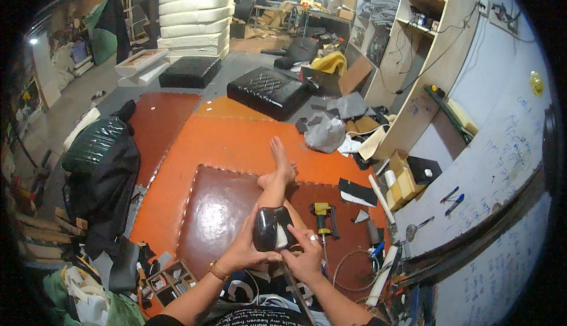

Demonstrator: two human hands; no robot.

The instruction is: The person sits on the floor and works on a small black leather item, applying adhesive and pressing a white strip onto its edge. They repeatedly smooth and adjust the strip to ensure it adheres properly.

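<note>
In front of my lap I hold a small black padded piece (267, 227), glossy and rounded, with a pale patch on its right side. My left hand (249, 248) wraps its left edge, thumb along the bottom. The fingers of my right hand (304, 256) press at its lower right, beside the pale patch. A long thin strip (300, 299) hangs below my right hand; whether I grip it I cannot tell. Just right of my hands, a yellow and black staple gun (322, 215) lies on the maroon mat with a hose attached.
A compartmented wooden box (171, 283) stands at lower left, near scraps. Black quilted cushions (269, 91) lie ahead, before a stack of cream foam blocks (195, 16). Shelving (407, 66) and a white wall with writing rise on the right. My bare leg (274, 193) stretches forward.
</note>
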